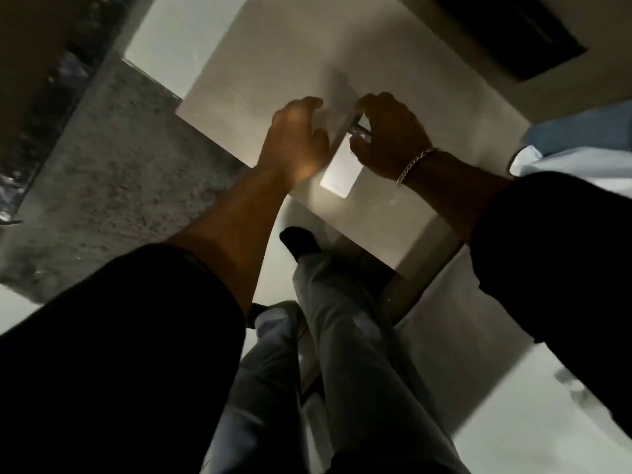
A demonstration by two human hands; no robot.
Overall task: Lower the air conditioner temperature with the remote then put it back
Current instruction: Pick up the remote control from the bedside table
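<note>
Both hands meet over the pale desk. The white remote sits between them, its near end sticking out toward the person. The right hand curls its fingers around the remote's far part; the left hand rests against its side — whether it grips is unclear.

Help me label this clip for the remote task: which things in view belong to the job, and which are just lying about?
Belongs to the job:
white remote on the table
left hand, beside the remote
right hand, fingers on the remote's far end

Just lying about:
grey rug
pale blue cloth at the right edge
bracelet on the right wrist
</note>
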